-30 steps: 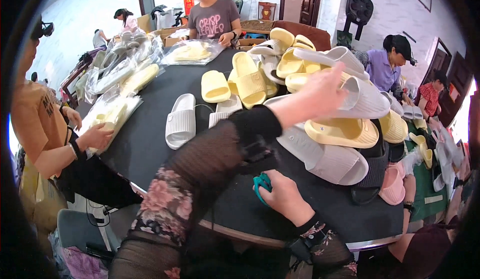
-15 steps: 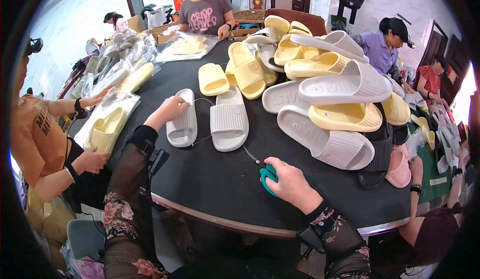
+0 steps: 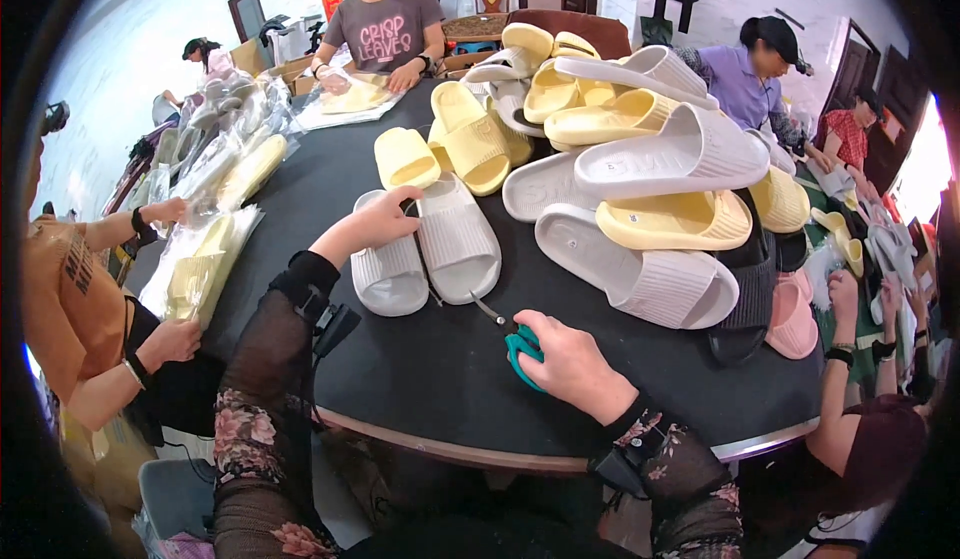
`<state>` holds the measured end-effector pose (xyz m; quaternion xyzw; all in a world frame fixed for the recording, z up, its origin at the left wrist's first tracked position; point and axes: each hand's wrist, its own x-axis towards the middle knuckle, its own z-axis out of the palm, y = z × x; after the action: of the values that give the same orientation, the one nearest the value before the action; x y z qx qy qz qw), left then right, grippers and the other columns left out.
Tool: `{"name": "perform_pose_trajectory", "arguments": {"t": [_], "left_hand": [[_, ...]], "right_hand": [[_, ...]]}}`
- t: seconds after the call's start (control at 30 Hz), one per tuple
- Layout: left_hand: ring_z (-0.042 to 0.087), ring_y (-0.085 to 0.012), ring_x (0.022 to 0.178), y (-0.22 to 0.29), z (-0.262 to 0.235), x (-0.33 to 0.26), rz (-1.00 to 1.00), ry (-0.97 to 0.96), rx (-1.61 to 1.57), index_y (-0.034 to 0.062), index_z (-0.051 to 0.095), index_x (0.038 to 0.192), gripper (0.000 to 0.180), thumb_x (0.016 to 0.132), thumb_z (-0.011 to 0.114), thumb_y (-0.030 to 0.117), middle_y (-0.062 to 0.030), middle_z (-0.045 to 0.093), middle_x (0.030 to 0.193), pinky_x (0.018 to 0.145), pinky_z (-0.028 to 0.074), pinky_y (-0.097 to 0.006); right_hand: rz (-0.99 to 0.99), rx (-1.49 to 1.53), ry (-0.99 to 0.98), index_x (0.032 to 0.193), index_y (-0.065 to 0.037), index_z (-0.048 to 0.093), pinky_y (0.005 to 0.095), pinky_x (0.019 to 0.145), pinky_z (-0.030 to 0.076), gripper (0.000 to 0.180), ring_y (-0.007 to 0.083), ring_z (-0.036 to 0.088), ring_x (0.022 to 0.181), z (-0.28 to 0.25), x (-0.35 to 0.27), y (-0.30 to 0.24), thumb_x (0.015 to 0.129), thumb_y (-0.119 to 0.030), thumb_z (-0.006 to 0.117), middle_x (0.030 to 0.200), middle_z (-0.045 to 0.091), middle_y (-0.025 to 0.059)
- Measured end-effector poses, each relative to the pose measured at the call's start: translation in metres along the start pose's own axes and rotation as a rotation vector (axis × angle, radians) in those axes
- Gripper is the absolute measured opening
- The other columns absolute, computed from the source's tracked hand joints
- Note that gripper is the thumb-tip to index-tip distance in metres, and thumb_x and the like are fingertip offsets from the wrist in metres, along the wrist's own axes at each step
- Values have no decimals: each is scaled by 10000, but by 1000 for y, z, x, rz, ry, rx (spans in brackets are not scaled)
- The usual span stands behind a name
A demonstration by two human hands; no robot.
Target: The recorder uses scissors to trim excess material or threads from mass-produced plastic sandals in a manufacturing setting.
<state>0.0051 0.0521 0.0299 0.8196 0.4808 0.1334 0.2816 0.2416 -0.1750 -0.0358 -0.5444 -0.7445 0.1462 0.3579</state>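
Observation:
Two light-grey slide slippers lie side by side on the black table before me. My left hand [image 3: 375, 225] reaches over the left slipper [image 3: 390, 277], its fingers closed at the inner edge where it meets the right slipper [image 3: 460, 244]. Exactly which edge the fingertips pinch is partly hidden. In my right hand [image 3: 572, 361] are scissors with teal handles [image 3: 522, 357], their metal blades pointing at the near end of the right slipper. The blade tips are at or very close to its edge.
Yellow slippers [image 3: 470, 139] lie just beyond the grey pair. A heap of grey and yellow slippers [image 3: 670, 149] rises to the right, with black [image 3: 745, 309] and pink ones [image 3: 790, 319] beside it. Co-workers handle bagged slippers [image 3: 205, 269] at left and more slippers at right.
The two grey slippers have come together, the left one shifting right and nearer me. My left hand moved right with it. The scissors moved slightly left, up to the right slipper's near end.

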Motion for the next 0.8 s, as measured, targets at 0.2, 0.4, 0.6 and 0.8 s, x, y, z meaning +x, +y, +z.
{"name": "perform_pose_trajectory", "arguments": {"t": [0.2, 0.4, 0.6, 0.8], "left_hand": [[464, -103, 493, -17, -6, 5, 8, -188, -10, 37, 545, 1235, 430, 836, 552, 197, -34, 565, 725, 429, 379, -259], [506, -81, 583, 3, 15, -31, -47, -74, -57, 7, 587, 1086, 338, 821, 613, 214, -34, 576, 729, 489, 396, -246], [543, -86, 646, 2, 22, -82, -143, 18, -302, -29, 598, 1025, 253, 836, 602, 138, -48, 611, 806, 535, 416, -222], [569, -79, 681, 10, 22, -133, -206, 79, -533, -48, 570, 1065, 253, 867, 563, 109, -72, 627, 812, 585, 439, -212]], "right_hand": [[-10, 91, 20, 1109, -48, 524, 391, 711, 517, 375, 347, 630, 831, 2, 4, -3, 770, -124, 666, 942, 627, 181], [39, 165, 94, 1127, -39, 526, 348, 725, 520, 399, 300, 655, 831, -1, 5, -1, 766, -93, 687, 914, 638, 174], [48, 320, 136, 1114, -49, 520, 397, 691, 518, 351, 358, 638, 814, 3, 7, 2, 797, -126, 649, 888, 633, 195], [97, 446, 119, 1121, -38, 518, 384, 684, 514, 373, 338, 646, 794, 4, 7, 5, 795, -141, 667, 869, 629, 198]]}}
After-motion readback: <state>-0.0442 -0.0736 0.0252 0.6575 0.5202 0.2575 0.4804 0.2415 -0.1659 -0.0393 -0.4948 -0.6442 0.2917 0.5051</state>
